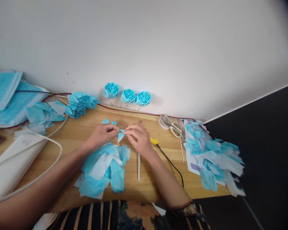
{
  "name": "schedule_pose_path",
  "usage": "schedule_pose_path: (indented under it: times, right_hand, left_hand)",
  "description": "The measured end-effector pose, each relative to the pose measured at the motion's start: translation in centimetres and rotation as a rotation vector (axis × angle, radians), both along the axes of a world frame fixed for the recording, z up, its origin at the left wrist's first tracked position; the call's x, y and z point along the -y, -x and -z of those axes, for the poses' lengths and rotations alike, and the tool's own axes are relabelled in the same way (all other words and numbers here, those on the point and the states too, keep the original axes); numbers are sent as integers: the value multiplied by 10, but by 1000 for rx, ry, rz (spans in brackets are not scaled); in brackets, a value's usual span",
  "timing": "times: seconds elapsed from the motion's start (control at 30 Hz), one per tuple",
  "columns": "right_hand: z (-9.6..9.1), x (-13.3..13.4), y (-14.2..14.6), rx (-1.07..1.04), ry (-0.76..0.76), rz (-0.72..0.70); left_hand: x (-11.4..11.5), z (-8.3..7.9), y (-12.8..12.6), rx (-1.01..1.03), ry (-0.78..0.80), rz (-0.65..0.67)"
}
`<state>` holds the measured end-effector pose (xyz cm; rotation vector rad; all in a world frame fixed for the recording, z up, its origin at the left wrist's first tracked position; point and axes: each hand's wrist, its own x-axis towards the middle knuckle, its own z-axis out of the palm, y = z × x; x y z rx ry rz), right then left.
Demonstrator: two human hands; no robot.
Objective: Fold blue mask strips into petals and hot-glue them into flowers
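Observation:
My left hand (103,133) and my right hand (138,138) meet above the wooden table (144,188), both pinched on one small blue paper piece (120,136) that is folded to a point. Just below the hands lies a loose heap of blue and white paper squares (103,169). A thin white stick (139,166) lies on the table under my right wrist. Two small folded blue pieces (109,121) sit just beyond my left hand.
Three finished blue paper roses (127,95) lean against the wall, with another paper bundle (80,103) to their left. Scissors (170,124) and a yellow-handled corded tool (154,141) lie right of my hands. More cut paper (211,153) covers the right table end. A white device (12,163) with cable sits left.

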<state>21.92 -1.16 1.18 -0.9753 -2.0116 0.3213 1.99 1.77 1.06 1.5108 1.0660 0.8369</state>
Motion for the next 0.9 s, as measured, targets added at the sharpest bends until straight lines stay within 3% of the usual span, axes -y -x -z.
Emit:
schedule_pose_path:
  times: [0.3, 0.67, 0.8, 0.9]
  right_hand:
    - [3, -5, -5, 98, -116, 30]
    - [2, -4, -1, 81, -125, 5]
    - [-2, -1, 0, 29, -57, -58]
    - [-8, 5, -2, -93, 106, -98]
  left_hand:
    - [-1, 1, 2, 130, 136, 37]
    - [1, -2, -2, 131, 109, 36]
    - [1, 0, -2, 102, 92, -4]
    - [-1, 5, 0, 133, 81, -56]
